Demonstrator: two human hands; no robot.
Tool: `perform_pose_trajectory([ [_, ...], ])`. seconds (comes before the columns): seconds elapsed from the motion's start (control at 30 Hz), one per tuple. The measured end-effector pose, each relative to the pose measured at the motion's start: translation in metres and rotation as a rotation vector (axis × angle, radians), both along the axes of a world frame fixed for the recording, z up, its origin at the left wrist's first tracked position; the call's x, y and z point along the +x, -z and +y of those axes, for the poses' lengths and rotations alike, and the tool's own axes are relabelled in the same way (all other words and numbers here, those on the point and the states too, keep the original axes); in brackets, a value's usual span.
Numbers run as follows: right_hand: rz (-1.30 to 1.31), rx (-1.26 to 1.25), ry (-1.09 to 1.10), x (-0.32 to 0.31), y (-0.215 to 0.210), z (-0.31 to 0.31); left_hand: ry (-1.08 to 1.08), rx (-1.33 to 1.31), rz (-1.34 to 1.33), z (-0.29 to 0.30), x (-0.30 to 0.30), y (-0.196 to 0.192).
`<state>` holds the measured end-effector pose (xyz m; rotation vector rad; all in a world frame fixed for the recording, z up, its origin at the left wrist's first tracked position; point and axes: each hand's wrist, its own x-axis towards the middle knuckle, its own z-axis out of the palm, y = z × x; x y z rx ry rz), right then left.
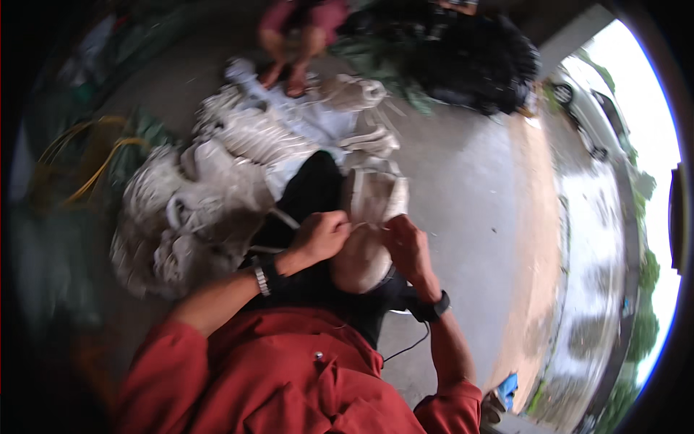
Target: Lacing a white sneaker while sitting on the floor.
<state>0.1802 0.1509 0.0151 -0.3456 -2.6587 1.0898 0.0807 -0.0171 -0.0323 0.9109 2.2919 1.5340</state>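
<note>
A pale, coiled bundle of white rope [372, 199] rests on my knee, over my black trousers [311, 192]. My left hand [322, 235] is closed on a strand at the bundle's near edge. My right hand [406, 242] pinches the same strand just to the right, fingers closed on it. Both wrists wear dark bands, and my red sleeves fill the lower picture. The picture is blurred, so the strand itself is hard to make out.
A big heap of white rope coils [206, 188] lies on the concrete floor [463, 181] to my left and ahead. Another person's bare feet [285, 72] stand beyond it. Dark netting [470, 61] is piled at the back, yellow cord [94, 166] at the left. A wet road with cars [600, 123] runs on the right.
</note>
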Motion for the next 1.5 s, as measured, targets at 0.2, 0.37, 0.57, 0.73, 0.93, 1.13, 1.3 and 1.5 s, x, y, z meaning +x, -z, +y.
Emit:
perform_pose_trajectory([
  [0.2,0.331,0.383,-0.189,-0.043,-0.014,0.0,0.136,-0.103,0.029,-0.018,-0.008,-0.001],
  [0.37,0.055,0.644,-0.184,-0.061,0.026,-0.03,0.137,-0.031,0.102,-0.009,-0.004,0.005],
  [0.57,-0.051,0.584,-0.218,-0.067,0.025,-0.035,0.162,-0.037,0.166,-0.011,-0.003,0.018],
  [0.73,0.045,0.547,-0.252,-0.064,0.032,-0.037,0.146,-0.097,0.359,-0.009,-0.013,0.048],
  [0.93,-0.014,0.552,-0.345,-0.054,0.015,-0.031,0.132,-0.221,0.482,-0.009,-0.01,0.021],
  [1.13,0.015,0.802,-0.474,-0.057,-0.003,-0.029,0.216,-0.211,0.501,-0.009,-0.027,-0.027],
  [1.3,0.163,0.634,-0.5,-0.058,0.017,-0.01,0.367,-0.427,0.458,-0.007,-0.036,-0.036],
  [1.5,-0.139,0.624,-0.463,-0.058,0.008,-0.009,0.339,-0.189,0.618,-0.007,-0.036,-0.016],
])
